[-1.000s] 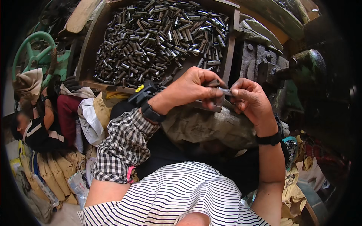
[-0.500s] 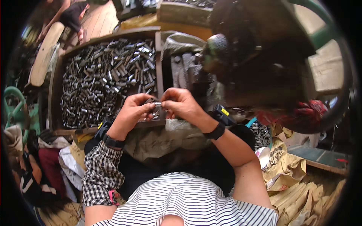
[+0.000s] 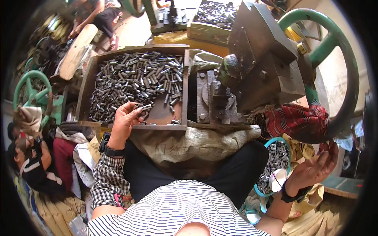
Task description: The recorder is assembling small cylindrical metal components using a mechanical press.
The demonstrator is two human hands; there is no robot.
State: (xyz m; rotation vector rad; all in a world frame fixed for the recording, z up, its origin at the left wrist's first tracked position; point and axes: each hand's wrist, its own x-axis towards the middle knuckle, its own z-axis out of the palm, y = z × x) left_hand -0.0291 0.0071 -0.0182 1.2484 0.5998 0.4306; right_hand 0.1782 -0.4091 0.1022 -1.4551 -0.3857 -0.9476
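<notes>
Over the front edge of a wooden tray [image 3: 186, 86], my left hand [image 3: 125, 120] pinches a small metal cylinder [image 3: 146, 107] between thumb and fingertips. A darker tubular bit shows by the fingertip; whether it is a separate piece I cannot make out. Heaped in the tray are many similar shiny cylinders [image 3: 134, 80]. Far out to the right, my right hand [image 3: 315, 167] is raised with fingers apart and slightly bent, just below the rim of a large green handwheel [image 3: 348, 74]. Nothing shows in it, and contact with the rim is unclear.
A heavy dark press [image 3: 264, 59] with a metal die bed [image 3: 212, 102] stands right of the tray. Below the red checked cloth [image 3: 295, 120] sits a blue-rimmed basket [image 3: 289, 157] of metal pieces holding a white cup [image 3: 278, 179]. Another person [image 3: 104, 17] sits at the far left.
My hands, together over the tray's front corner before, are now apart. The right has swung out to the handwheel; the left has kept the small cylinder. The view has shifted.
</notes>
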